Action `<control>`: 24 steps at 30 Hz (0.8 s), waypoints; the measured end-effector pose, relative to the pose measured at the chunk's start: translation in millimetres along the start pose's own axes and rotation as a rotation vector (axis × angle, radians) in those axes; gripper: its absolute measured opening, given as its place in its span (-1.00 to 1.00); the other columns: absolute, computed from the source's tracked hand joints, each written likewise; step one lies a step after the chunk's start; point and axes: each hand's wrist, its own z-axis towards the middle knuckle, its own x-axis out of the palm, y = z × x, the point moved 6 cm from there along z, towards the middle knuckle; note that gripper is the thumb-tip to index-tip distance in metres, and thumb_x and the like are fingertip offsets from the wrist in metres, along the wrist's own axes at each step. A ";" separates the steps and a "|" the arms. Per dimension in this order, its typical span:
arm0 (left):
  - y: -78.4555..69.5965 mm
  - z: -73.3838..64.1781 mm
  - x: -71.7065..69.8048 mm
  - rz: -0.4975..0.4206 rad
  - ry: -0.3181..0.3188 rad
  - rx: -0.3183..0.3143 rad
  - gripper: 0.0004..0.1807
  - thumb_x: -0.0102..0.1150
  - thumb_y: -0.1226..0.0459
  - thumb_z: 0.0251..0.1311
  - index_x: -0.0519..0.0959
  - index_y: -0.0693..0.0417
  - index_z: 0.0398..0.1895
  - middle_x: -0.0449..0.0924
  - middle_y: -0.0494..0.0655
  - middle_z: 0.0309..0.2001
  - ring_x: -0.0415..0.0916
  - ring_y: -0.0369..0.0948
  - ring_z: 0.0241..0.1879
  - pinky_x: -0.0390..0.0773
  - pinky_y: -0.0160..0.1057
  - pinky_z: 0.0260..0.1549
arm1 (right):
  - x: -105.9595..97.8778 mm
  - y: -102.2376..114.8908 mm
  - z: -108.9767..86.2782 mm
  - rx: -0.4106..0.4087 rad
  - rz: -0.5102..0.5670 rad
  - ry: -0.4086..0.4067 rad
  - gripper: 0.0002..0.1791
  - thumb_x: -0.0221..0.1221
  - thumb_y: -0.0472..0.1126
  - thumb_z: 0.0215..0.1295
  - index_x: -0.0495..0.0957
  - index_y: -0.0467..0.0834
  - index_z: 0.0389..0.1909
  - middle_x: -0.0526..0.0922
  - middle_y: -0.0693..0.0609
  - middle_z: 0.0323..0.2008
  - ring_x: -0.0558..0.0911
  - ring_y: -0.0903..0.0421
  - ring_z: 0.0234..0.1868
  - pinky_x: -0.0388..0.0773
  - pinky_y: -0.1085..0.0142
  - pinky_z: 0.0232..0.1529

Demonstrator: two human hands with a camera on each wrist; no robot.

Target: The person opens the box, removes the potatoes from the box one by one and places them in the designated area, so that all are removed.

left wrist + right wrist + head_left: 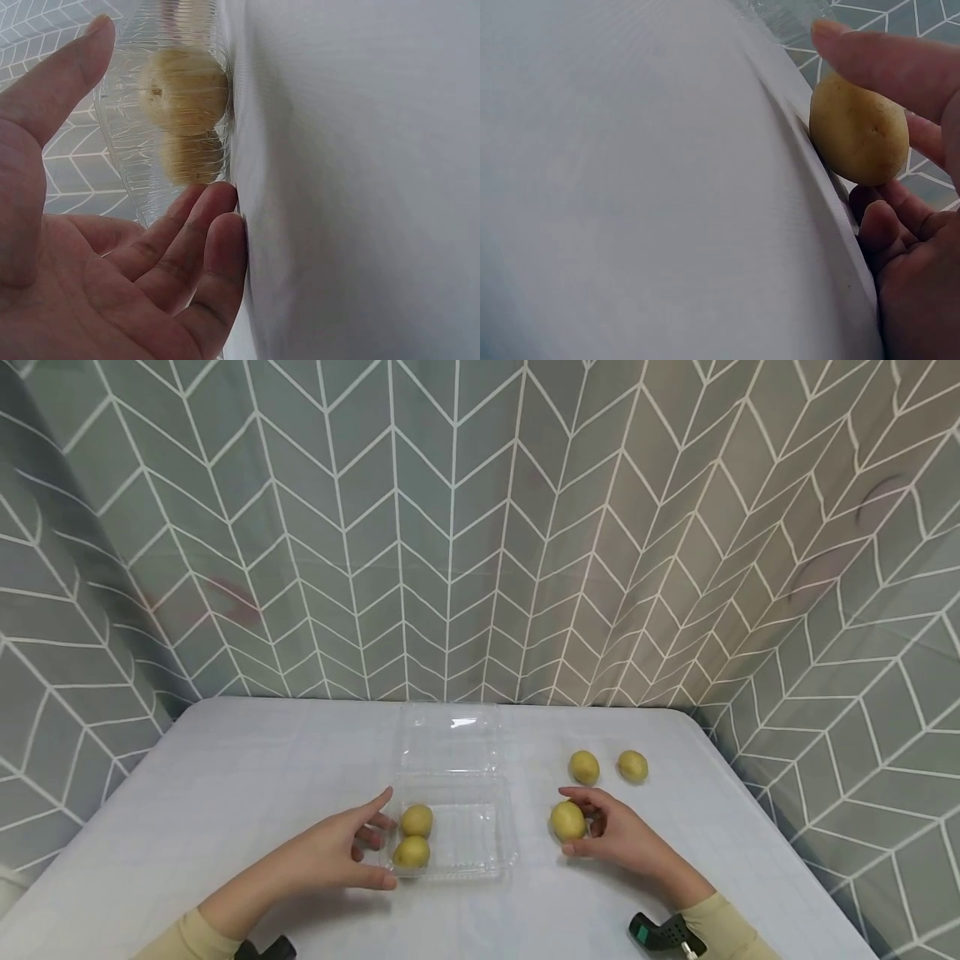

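Note:
A clear plastic clamshell box (pixel 465 839) lies with its lid (pixel 450 739) folded back on the table. Two potatoes (pixel 416 820) (pixel 184 90) sit one behind the other along the box's left side. My left hand (pixel 337 847) (pixel 127 247) is at that side, thumb and fingers spread, fingertips by the box wall. To the right of the box, my right hand (pixel 618 831) (pixel 915 232) has its thumb and fingers curled round another potato (pixel 567 821) (pixel 859 131). How firmly it grips is hard to see.
Two loose potatoes, one on the left (pixel 584 767) and one on the right (pixel 633 766), lie behind my right hand. A white cloth covers the table (pixel 285 760). Patterned grey curtains (pixel 480 527) stand along its back and sides.

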 end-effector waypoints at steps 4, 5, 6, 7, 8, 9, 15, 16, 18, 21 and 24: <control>2.9 1.0 1.3 -0.008 0.006 0.003 0.26 0.56 -0.05 -0.10 -0.02 0.21 0.56 0.50 -0.05 0.19 0.52 -0.14 0.02 0.55 -0.25 -0.18 | -0.2 -0.2 -1.1 0.010 0.031 0.010 -0.15 0.54 -0.13 -0.03 0.41 -0.10 0.34 0.55 -0.08 0.08 0.50 0.02 -0.18 0.48 0.36 -0.31; 3.4 1.1 1.3 -0.008 0.005 0.006 0.26 0.56 -0.04 -0.10 -0.01 0.21 0.56 0.50 -0.05 0.19 0.52 -0.13 0.02 0.55 -0.25 -0.18 | -0.5 0.4 -1.1 0.008 0.034 0.011 -0.15 0.54 -0.12 -0.02 0.40 -0.10 0.35 0.54 -0.08 0.11 0.51 0.00 -0.13 0.49 0.35 -0.28; 3.9 1.0 1.1 -0.009 0.003 0.009 0.26 0.56 -0.04 -0.10 -0.01 0.21 0.56 0.50 -0.04 0.19 0.52 -0.13 0.02 0.55 -0.25 -0.19 | -1.0 1.3 -1.1 0.003 0.026 0.010 -0.15 0.53 -0.10 0.00 0.40 -0.09 0.35 0.54 -0.08 0.13 0.51 -0.01 -0.07 0.49 0.34 -0.23; 4.2 1.1 1.0 -0.008 0.001 0.014 0.26 0.56 -0.04 -0.10 -0.01 0.22 0.56 0.50 -0.04 0.19 0.53 -0.13 0.01 0.56 -0.25 -0.19 | -1.9 2.4 -1.1 -0.004 0.012 0.007 -0.15 0.52 -0.07 0.01 0.40 -0.07 0.35 0.53 -0.07 0.15 0.50 -0.02 -0.01 0.50 0.31 -0.18; 4.5 1.2 1.0 -0.008 0.000 0.018 0.26 0.56 -0.04 -0.10 -0.01 0.22 0.56 0.50 -0.03 0.19 0.53 -0.12 0.01 0.56 -0.25 -0.20 | -3.2 3.5 -1.2 -0.012 -0.002 0.004 -0.16 0.52 -0.04 0.02 0.40 -0.06 0.35 0.51 -0.07 0.18 0.50 -0.03 0.05 0.51 0.27 -0.11; 4.5 1.5 1.1 -0.007 -0.001 0.022 0.26 0.56 -0.05 -0.10 -0.01 0.22 0.56 0.50 -0.03 0.18 0.53 -0.12 0.01 0.56 -0.26 -0.20 | -4.9 4.7 -1.3 -0.022 -0.018 -0.002 -0.16 0.51 -0.01 0.02 0.40 -0.04 0.35 0.50 -0.07 0.20 0.50 -0.04 0.09 0.50 0.21 -0.05; 4.1 0.3 0.1 -0.003 -0.009 0.026 0.26 0.55 -0.06 -0.10 -0.01 0.21 0.56 0.50 -0.05 0.18 0.53 -0.12 0.00 0.56 -0.26 -0.20 | -15.1 16.1 -1.3 -0.136 -0.051 -0.037 -0.19 0.47 -0.01 0.09 0.38 -0.19 0.32 0.44 -0.14 0.29 0.45 -0.17 0.24 0.43 -0.08 0.16; 4.1 0.3 0.0 -0.003 -0.010 0.026 0.26 0.55 -0.06 -0.10 -0.01 0.20 0.56 0.50 -0.05 0.18 0.53 -0.12 0.00 0.55 -0.26 -0.20 | -16.8 18.1 -1.2 -0.145 -0.046 -0.043 -0.19 0.47 -0.03 0.09 0.38 -0.22 0.31 0.44 -0.16 0.29 0.44 -0.19 0.24 0.42 -0.10 0.17; 4.1 0.6 0.0 -0.006 -0.006 0.022 0.26 0.55 -0.06 -0.10 -0.01 0.19 0.56 0.50 -0.06 0.18 0.52 -0.13 0.00 0.55 -0.26 -0.20 | -20.0 21.8 -0.2 -0.153 -0.047 -0.054 -0.19 0.47 -0.03 0.09 0.39 -0.26 0.30 0.45 -0.17 0.28 0.44 -0.18 0.25 0.41 -0.12 0.17; 4.6 1.0 0.5 -0.006 -0.003 0.018 0.26 0.55 -0.06 -0.10 -0.01 0.18 0.56 0.49 -0.06 0.19 0.52 -0.14 0.00 0.55 -0.26 -0.20 | -23.4 28.3 2.8 -0.168 -0.065 -0.065 -0.22 0.45 -0.03 0.13 0.39 -0.23 0.32 0.45 -0.15 0.28 0.43 -0.12 0.27 0.41 -0.11 0.18; 5.0 1.1 1.3 -0.007 -0.002 0.018 0.26 0.55 -0.06 -0.10 -0.01 0.19 0.56 0.50 -0.07 0.18 0.52 -0.14 -0.01 0.56 -0.26 -0.21 | -24.8 37.1 7.8 -0.185 -0.068 -0.074 -0.25 0.44 -0.04 0.15 0.40 -0.12 0.34 0.47 -0.09 0.27 0.45 -0.11 0.25 0.43 -0.07 0.18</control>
